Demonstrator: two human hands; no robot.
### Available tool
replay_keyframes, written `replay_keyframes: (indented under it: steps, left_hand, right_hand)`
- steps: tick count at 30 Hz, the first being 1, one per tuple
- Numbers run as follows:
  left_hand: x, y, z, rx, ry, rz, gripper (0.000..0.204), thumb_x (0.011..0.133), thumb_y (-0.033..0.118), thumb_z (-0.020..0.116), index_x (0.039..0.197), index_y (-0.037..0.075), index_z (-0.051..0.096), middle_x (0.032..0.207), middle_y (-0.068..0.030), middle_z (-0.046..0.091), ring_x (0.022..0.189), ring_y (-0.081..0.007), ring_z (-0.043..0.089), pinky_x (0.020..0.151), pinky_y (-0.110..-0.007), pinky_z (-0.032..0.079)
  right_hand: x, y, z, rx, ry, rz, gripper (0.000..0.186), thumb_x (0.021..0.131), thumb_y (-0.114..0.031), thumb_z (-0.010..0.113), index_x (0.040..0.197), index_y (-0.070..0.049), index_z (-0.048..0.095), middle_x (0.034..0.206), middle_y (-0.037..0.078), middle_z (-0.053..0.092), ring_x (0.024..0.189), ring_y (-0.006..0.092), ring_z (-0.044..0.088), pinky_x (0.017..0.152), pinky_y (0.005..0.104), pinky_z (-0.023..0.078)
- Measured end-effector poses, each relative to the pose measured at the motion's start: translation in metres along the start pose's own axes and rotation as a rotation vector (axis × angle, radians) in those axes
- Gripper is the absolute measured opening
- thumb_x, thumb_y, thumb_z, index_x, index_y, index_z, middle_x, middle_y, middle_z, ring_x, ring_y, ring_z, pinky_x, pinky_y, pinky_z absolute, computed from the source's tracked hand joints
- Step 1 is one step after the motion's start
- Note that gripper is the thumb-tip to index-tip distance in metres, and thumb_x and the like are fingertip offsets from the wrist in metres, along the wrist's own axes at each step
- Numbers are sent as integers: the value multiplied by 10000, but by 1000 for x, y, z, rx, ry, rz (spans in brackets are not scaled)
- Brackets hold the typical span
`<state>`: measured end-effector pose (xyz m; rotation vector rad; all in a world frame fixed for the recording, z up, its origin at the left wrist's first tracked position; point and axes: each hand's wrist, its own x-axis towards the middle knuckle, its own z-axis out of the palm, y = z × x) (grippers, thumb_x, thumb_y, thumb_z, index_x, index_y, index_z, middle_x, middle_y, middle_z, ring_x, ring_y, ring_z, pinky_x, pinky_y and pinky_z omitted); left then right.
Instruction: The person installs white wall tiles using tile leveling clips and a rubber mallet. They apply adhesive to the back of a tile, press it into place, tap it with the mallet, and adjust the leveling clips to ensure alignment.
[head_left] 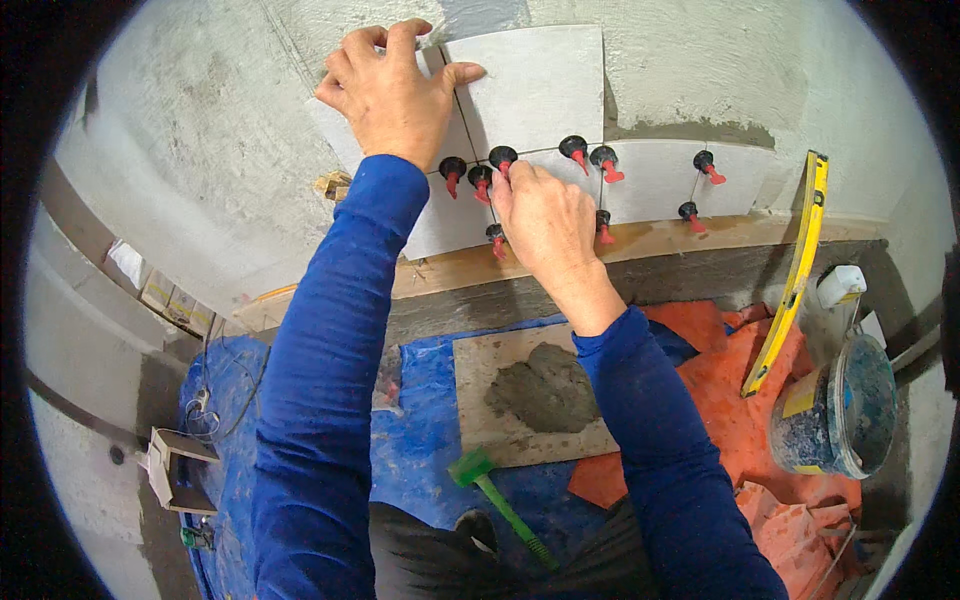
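Note:
My left hand (392, 100) is spread over a white wall tile (436, 60) on the left of the upper row, its thumb reaching onto the neighbouring white tile (530, 85). Below, my right hand (550, 220) is closed, with finger and thumb at the red handle of a black-and-red tile leveling clip (503, 157) at the joint between rows. More such clips sit along the joints, among them one leveling clip (452, 172) to the left and another leveling clip (605, 160) to the right. The lower row of white tiles (650, 180) rests along a wooden batten (450, 273).
A yellow spirit level (790, 280) leans on the wall at right, near a mortar-stained bucket (865, 405) and a white jug (841, 286). Grey mortar (545, 390) lies on a board (480, 440). A green hammer (500, 500) lies on blue sheeting (425, 430), beside orange sheeting (740, 400).

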<state>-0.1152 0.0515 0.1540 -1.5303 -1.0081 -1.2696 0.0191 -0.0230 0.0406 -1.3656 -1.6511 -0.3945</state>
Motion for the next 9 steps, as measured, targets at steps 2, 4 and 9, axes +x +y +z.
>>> replay_keyframes:
  steps: [2, 4, 9]
  left_hand:
    - [1, 0, 0, -5, 6, 7, 686, 623, 613, 897, 1162, 218, 745, 1187, -113, 569, 1171, -318, 472, 1004, -537, 297]
    - [1, 0, 0, -2, 9, 9, 686, 622, 614, 897, 1163, 221, 744, 1187, -110, 566, 1161, -315, 471, 1002, -535, 299]
    - [0, -1, 0, -4, 17, 5, 690, 623, 615, 896, 1172, 229, 739, 1188, -105, 560, 1151, -312, 469, 1000, -536, 303]
  right_hand:
    - [0, 0, 5, -8, 14, -4, 270, 989, -269, 626, 848, -43, 671, 741, 159, 705, 659, 350, 730, 573, 469, 583]
    - [0, 0, 10, -13, 18, -5, 248, 985, -244, 626, 847, -42, 667, 739, 158, 703, 661, 347, 730, 573, 466, 584]
    - [-2, 0, 13, 39, 44, -19, 216, 973, -218, 640, 870, -30, 667, 764, 160, 715, 686, 345, 736, 599, 461, 591]
